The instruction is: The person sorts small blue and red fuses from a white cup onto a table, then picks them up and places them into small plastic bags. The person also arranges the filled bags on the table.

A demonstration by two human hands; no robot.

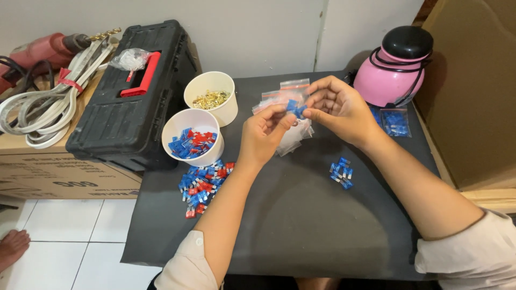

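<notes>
My left hand (263, 134) and my right hand (338, 107) meet above the dark mat (301, 225). Together they pinch a small clear zip bag (290, 104) with a few blue plastic pieces inside. More clear bags (293, 137) lie under the hands. A small group of blue pieces (341, 173) sits on the mat to the right. A heap of blue and red pieces (203, 185) lies to the left, beside a white cup (192, 140) of the same pieces.
A second white cup (211, 96) holds brass metal bits. A black toolbox (131, 91) with a red handle stands at the left on cardboard boxes, next to white cable (48, 102) and a red drill. A pink round jar (395, 67) and a filled bag (395, 122) are at the back right.
</notes>
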